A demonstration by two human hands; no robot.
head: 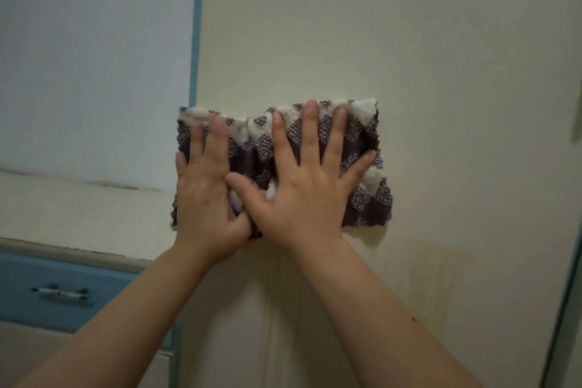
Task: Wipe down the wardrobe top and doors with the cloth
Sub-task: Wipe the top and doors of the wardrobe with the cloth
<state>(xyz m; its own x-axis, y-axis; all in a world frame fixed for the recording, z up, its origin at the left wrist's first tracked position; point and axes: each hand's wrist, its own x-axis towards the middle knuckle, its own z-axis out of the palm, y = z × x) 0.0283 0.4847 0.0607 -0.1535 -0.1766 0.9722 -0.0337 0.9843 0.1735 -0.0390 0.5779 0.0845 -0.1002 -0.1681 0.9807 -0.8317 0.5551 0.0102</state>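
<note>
- Head view: a purple-and-white patterned cloth (371, 148) lies flat against a cream wardrobe door (409, 41), roughly at the door's mid-height and close to its left edge.
- Left hand (206, 198) presses flat on the left part of the cloth, fingers extended upward and fairly close together, palm against the fabric; it grips nothing.
- Right hand (302, 195) presses flat on the cloth just right of the left hand, fingers spread wide and pointing up, the thumb reaching across to touch the left hand.
- The cloth bunches into folds between the two hands; its right end sticks out past the right hand's little finger.
- A blue trim strip (196, 25) runs vertically along the door's left edge, above the cloth.
- Left of the door and lower than the cloth sits a blue drawer front (100, 287) with a metal handle (61, 293).
- Both forearms rise from the bottom edge toward the cloth.
</note>
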